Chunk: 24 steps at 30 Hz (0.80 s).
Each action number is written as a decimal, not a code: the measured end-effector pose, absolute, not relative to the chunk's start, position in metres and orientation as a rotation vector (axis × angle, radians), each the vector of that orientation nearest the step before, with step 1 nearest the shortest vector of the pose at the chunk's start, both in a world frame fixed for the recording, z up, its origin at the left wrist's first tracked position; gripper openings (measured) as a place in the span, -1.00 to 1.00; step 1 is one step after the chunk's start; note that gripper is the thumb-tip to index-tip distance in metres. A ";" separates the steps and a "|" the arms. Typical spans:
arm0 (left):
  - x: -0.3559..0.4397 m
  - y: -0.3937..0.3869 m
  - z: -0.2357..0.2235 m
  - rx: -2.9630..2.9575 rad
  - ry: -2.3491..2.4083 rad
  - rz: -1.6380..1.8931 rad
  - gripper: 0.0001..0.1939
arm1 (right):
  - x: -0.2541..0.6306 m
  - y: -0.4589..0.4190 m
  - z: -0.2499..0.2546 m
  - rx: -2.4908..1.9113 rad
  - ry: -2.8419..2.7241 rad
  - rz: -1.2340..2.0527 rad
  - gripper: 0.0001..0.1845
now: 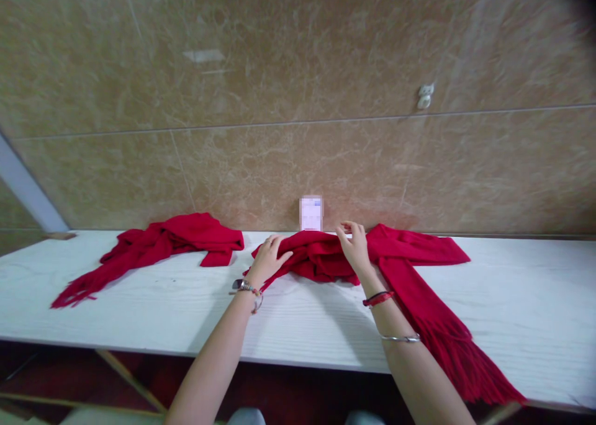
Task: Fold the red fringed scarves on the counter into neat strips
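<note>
A bunched red scarf (321, 257) lies in loose folds on the white tabletop in front of me. My left hand (270, 260) rests on its left end, thumb spread away from the fingers, some of which are out of sight. Over the scarf's right end is my right hand (354, 245), fingers bent and apart from the thumb, with no cloth visible between them. To the right, a red fringed scarf (419, 288) sprawls partly behind my right forearm, its fringe hanging at the front edge. Whether it joins the middle cloth, I cannot tell.
Another crumpled red scarf (172, 242) lies on the left of the white table (139, 307). A phone with a lit, blurred screen (311, 213) leans against the brown tiled wall (261, 170). A small white cat-shaped ornament (425, 95) is on the wall.
</note>
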State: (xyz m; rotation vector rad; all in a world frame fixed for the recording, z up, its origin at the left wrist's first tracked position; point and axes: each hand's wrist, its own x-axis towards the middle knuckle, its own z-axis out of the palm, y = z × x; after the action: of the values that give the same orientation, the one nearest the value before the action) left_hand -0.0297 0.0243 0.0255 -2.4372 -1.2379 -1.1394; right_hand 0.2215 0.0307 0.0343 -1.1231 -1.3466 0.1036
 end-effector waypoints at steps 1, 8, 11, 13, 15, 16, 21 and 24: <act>-0.028 0.023 0.024 -2.489 -1.226 -1.081 -0.59 | 0.218 0.028 0.034 -1.100 -1.454 0.116 -0.69; -0.022 0.015 0.026 -2.558 -1.144 -1.062 -0.67 | 0.212 0.029 0.024 -1.114 -1.854 0.082 -0.84; -0.014 0.013 0.026 -2.587 -1.067 -0.928 -0.71 | 0.216 0.033 0.026 -1.108 -1.749 0.136 -0.85; -0.011 0.014 0.026 -2.504 -1.117 -0.899 -0.81 | 0.218 0.034 0.029 -1.091 -1.683 0.178 -0.88; -0.016 0.016 0.028 -2.338 -1.219 -0.987 -0.84 | 0.222 0.035 0.031 -1.060 -1.627 0.231 -0.92; -0.021 0.017 0.031 -2.236 -1.275 -1.059 -0.83 | 0.226 0.036 0.032 -1.043 -1.594 0.261 -0.94; -0.053 0.020 0.047 -1.691 -1.493 -1.480 -0.79 | 0.253 0.046 0.027 -1.122 -1.238 0.335 -0.83; -0.053 0.020 0.047 -1.780 -1.440 -1.521 -0.77 | 0.259 0.048 0.022 -1.354 -1.179 0.319 -0.81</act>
State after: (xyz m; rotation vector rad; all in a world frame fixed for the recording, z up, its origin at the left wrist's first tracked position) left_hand -0.0530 0.0202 0.0465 -1.7795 -1.4401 -1.5210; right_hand 0.2592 0.0480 0.0221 -1.3540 -1.1786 0.3187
